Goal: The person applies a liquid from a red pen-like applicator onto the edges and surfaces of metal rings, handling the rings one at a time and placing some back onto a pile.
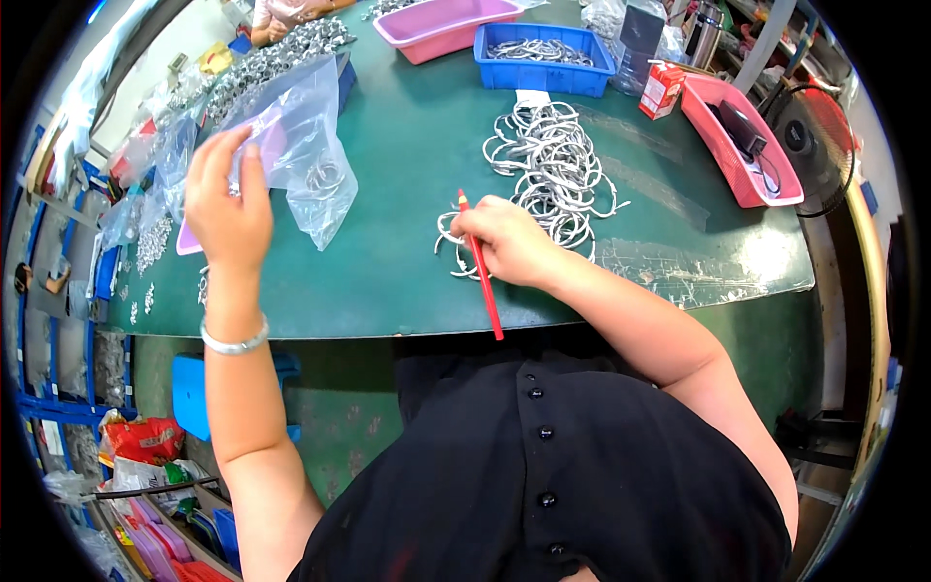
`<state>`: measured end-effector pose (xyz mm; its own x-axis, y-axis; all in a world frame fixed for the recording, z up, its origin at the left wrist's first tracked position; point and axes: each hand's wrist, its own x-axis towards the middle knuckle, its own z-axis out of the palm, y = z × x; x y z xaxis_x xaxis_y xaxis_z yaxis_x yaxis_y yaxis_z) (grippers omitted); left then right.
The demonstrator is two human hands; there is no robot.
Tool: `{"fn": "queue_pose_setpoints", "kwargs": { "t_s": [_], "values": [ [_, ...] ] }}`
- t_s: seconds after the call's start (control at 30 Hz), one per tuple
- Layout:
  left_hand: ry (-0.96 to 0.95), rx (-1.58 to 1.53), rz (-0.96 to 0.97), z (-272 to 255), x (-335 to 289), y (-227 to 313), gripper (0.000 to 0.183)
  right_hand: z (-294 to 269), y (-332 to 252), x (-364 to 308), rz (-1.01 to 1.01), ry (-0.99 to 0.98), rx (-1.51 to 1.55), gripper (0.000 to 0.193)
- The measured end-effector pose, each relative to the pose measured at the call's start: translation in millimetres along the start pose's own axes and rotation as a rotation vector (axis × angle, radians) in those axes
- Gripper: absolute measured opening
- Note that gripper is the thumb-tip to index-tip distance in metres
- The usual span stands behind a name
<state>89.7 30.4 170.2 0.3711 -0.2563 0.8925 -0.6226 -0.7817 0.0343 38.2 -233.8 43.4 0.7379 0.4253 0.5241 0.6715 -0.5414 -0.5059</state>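
Observation:
My left hand (pixel 230 209) is raised at the left, its thumb and fingers apart with nothing plainly gripped between them. Right beside its fingertips a clear plastic bag (pixel 315 126) spreads out, with a few silvery rings inside. Part of a purple tray (pixel 187 239) shows behind the hand. My right hand (pixel 504 241) is closed around a slim red pencil (pixel 488 296), which slants down toward the table's front edge. A few loose rings (pixel 448 233) lie by its fingers. Just beyond it sits a heap of open silvery metal rings (pixel 558 170).
On the green table (pixel 407 175) a blue bin (pixel 543 68) of rings and a pink tray (pixel 441 29) stand at the far side. A pink basket (pixel 742 145), red-and-white carton (pixel 662 90) and black fan (pixel 813 145) are right. Metal parts (pixel 281 63) pile far left, near another person's arm (pixel 267 34).

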Motion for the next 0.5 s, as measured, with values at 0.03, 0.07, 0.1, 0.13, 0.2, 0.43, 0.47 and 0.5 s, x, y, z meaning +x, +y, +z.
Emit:
{"fn": "queue_pose_setpoints", "kwargs": {
  "t_s": [0.03, 0.07, 0.1, 0.13, 0.2, 0.43, 0.47, 0.5],
  "values": [
    [-0.014, -0.061, -0.019, 1, -7, 13, 0.016, -4, 0, -1, 0.025, 0.076, 0.09, 0.019],
    [-0.029, -0.124, -0.037, 4, -14, 24, 0.016, -6, 2, -3, 0.052, 0.152, 0.179, 0.02],
    [-0.096, -0.238, -0.109, 10, -24, 32, 0.016, -7, 5, -5, 0.141, 0.207, 0.321, 0.018],
    [-0.157, -0.337, -0.186, 13, -38, 37, 0.015, -15, -3, -3, 0.284, 0.173, 0.589, 0.017],
    [-0.279, -0.572, -0.351, 23, -61, 50, 0.018, -24, -4, -3, 0.356, 0.156, 0.94, 0.017],
    [-0.623, -0.935, -0.141, 33, -54, 96, 0.027, -62, -19, -7, 0.372, -0.129, 1.211, 0.024],
    [-0.696, -0.934, -0.145, 31, -51, 101, 0.023, -65, -22, -8, 0.372, -0.128, 1.165, 0.024],
    [-0.742, -0.923, -0.148, 32, -51, 103, 0.02, -67, -26, -9, 0.373, -0.126, 1.118, 0.024]
  ]
}}
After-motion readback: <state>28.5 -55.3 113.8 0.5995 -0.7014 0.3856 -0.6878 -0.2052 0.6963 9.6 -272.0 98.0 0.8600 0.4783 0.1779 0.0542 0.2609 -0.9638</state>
